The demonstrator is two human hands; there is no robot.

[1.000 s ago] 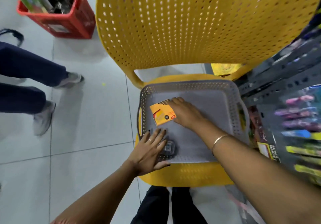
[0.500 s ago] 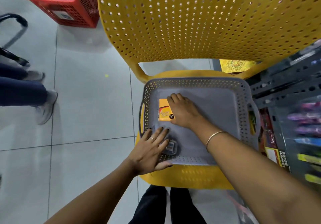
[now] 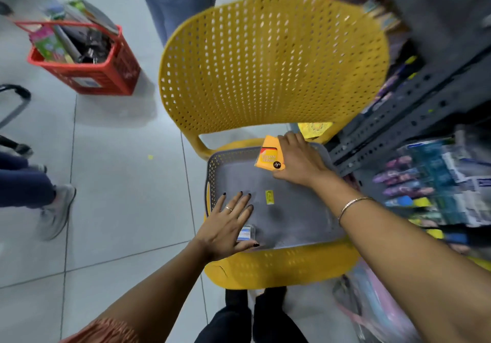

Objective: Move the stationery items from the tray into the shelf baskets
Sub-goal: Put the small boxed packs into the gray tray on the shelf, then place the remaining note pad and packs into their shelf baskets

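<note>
— Two things left in grey perforated plastic tray (image 3: 292,225)?
— Yes: small yellow label (image 3: 269,197), clear case (image 3: 245,233) under flat, unclenched left hand (image 3: 225,227). Orange cardboard packet (image 3: 270,156) pinched in right hand (image 3: 301,160), above far rim.

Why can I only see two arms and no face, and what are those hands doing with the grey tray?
The camera sits on the person's head and looks down, so you see only their arms. A grey perforated plastic tray rests on a yellow plastic chair. The right hand holds a small orange cardboard packet near the tray's far edge. The left hand lies flat over a small clear box with a blue label. A tiny yellow sticker-like item lies in the tray.
</note>
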